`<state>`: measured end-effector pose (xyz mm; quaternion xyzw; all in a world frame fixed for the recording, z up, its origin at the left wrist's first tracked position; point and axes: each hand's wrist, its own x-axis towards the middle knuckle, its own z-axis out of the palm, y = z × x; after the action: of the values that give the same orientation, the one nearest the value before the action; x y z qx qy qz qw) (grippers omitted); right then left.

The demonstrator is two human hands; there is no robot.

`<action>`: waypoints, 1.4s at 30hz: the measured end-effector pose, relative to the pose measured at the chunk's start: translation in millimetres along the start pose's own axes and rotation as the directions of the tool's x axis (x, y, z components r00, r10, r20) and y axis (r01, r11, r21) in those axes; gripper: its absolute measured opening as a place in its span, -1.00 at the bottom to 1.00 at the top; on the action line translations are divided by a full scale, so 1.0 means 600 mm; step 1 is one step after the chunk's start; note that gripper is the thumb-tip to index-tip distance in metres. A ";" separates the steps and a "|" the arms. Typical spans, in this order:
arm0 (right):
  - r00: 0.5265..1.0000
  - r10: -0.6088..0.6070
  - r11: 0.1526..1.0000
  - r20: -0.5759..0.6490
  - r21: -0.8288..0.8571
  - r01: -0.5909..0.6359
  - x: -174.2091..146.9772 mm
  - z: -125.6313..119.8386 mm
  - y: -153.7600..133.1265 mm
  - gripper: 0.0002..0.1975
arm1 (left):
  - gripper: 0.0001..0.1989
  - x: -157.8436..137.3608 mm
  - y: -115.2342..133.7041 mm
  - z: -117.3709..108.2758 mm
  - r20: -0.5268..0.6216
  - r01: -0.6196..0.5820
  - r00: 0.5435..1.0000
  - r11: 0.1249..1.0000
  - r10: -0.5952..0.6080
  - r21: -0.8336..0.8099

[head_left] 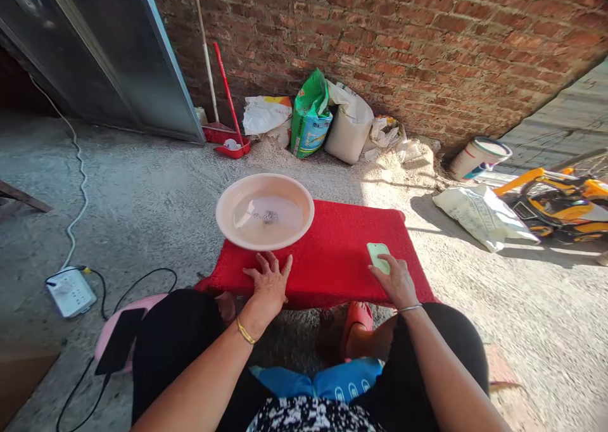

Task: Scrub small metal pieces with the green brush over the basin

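On the red cloth-covered low table (332, 254), my left hand (270, 283) lies with its fingers spread, just below the near rim of a pale pink basin (304, 226). Nothing is in that hand. The basin holds water with a crumpled greyish clump (270, 217), perhaps a wire scourer, lying in it. My right hand (398, 281) is at the table's right side, thumb and fingers closed on the near end of a flat pale green rounded slab (377, 249). The slab's exact kind is not clear, and its near end is partly hidden by the fingers.
Sacks, including a green bag (308, 118), stand along the brick wall beside a red dustpan (235, 148). A bucket (479, 158), a white sack (484, 213) and a yellow ride-on toy (565, 207) are at right. A power strip (71, 292) with cables lies at left.
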<state>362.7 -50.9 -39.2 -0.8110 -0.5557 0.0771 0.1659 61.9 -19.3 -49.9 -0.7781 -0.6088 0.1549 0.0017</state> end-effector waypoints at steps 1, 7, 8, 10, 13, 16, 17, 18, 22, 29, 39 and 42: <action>0.999 -0.051 0.998 -0.009 0.047 0.051 -0.006 0.010 -0.018 -0.59 | 0.13 0.000 0.002 0.002 -0.009 0.007 1.000 1.000 -0.007 0.013; 0.909 -0.417 0.907 0.007 0.069 0.415 -0.035 0.063 -0.130 -0.63 | 0.04 -0.007 0.007 -0.008 -0.045 0.001 0.999 0.994 0.003 0.107; 0.906 -0.423 0.905 0.018 0.062 0.421 -0.033 0.064 -0.132 -0.63 | 0.03 -0.008 0.007 -0.010 -0.050 -0.002 0.999 0.993 0.008 0.117; 0.928 -0.371 0.928 0.043 0.047 0.369 -0.022 0.057 -0.116 -0.63 | 0.03 -0.008 0.007 -0.013 -0.055 -0.010 0.998 0.992 0.016 0.123; 0.980 -0.184 0.983 0.071 0.000 0.184 0.001 0.034 -0.060 -0.61 | 0.02 -0.008 0.008 -0.016 -0.050 -0.019 0.998 0.992 0.026 0.122; 0.998 0.040 0.998 0.056 -0.058 -0.036 0.017 0.007 0.001 -0.57 | 0.02 -0.008 0.009 -0.020 -0.047 -0.024 0.998 0.990 0.031 0.139; 0.994 0.100 0.992 0.035 -0.077 -0.097 0.019 -0.001 0.017 -0.56 | 0.03 -0.008 0.009 -0.021 -0.044 -0.023 0.999 0.989 0.029 0.143; 0.990 0.143 0.986 0.012 -0.090 -0.141 0.020 -0.007 0.029 -0.55 | 0.03 -0.007 0.009 -0.021 -0.039 -0.019 0.999 0.989 0.024 0.144; 0.994 0.110 0.993 -0.028 -0.034 -0.111 0.002 -0.008 0.026 -0.56 | 0.04 -0.005 0.008 -0.013 -0.045 -0.008 0.999 0.991 0.014 0.135; 0.889 -0.457 0.880 0.018 0.155 0.449 -0.061 0.047 -0.073 -0.60 | 0.06 -0.002 0.005 0.005 -0.083 0.005 0.997 0.991 0.007 0.137; 0.991 0.137 0.990 0.002 -0.044 -0.137 -0.013 -0.021 0.093 -0.58 | 0.04 -0.004 0.008 -0.004 -0.098 -0.001 0.995 0.977 0.022 0.213; 0.977 0.206 0.977 -0.051 -0.050 -0.209 -0.013 -0.032 0.103 -0.56 | 0.07 -0.002 0.008 -0.001 -0.078 0.008 0.997 0.987 0.005 0.164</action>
<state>419.9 -81.9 -43.5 -0.8704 -0.4660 0.0602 0.1472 66.3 -21.4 -50.0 -0.7803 -0.5940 0.1737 0.0896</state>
